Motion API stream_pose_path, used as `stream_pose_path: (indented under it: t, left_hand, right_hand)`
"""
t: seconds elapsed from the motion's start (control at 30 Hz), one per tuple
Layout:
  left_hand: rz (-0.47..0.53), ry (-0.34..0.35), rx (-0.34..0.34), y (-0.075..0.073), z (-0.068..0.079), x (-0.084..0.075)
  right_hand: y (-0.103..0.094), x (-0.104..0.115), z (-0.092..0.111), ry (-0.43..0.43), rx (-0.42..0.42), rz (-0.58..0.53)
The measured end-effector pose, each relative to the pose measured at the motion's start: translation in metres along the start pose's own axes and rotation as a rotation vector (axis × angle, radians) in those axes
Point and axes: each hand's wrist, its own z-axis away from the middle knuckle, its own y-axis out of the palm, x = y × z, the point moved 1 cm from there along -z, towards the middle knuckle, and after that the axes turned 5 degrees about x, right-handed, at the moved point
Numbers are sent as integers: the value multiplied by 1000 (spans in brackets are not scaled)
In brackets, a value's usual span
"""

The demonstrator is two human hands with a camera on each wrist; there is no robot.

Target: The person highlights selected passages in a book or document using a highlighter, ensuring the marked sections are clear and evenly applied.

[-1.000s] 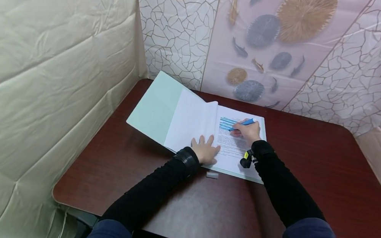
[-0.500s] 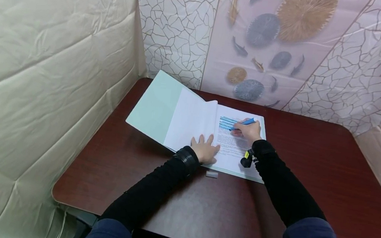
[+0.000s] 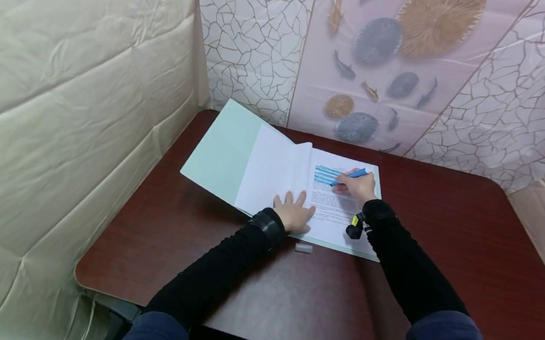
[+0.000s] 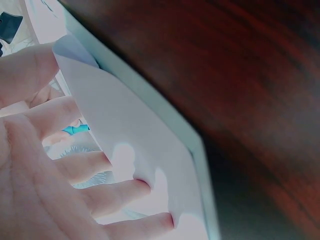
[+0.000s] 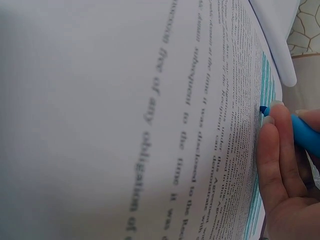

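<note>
A pale green folder [image 3: 225,146] lies spread on the table, with white sheets inside. Its right-hand printed page [image 3: 330,211] carries several lines marked in blue near the top. My right hand [image 3: 360,188] pinches a blue highlighter [image 3: 357,173], seen closer as the highlighter [image 5: 304,134] in the right wrist view, its tip at the marked lines. With fingers spread, my left hand [image 3: 292,216] rests on the lower part of the folder beside the turned-over white sheet [image 3: 272,170]. In the left wrist view, fingertips [image 4: 142,184] touch that sheet.
A small greyish cap-like piece [image 3: 303,248] lies on the dark red-brown table [image 3: 467,249] just below the folder. Pale quilted cloth [image 3: 78,91] hangs along the left side. A patterned cloth [image 3: 255,42] covers the wall behind the table.
The right hand and highlighter have shifted slightly to the right along the text. The left hand stays where it was on the sheet.
</note>
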Motion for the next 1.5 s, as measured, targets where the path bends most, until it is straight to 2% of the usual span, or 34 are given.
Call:
stream_pose_path:
  t: [0.63, 1.5]
  left_hand:
    - [28, 14, 10, -3, 4, -1]
    - [23, 0, 1, 0, 1, -2]
  right_hand:
    - [-4, -1, 2, -32, 10, 17]
    - [-12, -4, 4, -49, 16, -27]
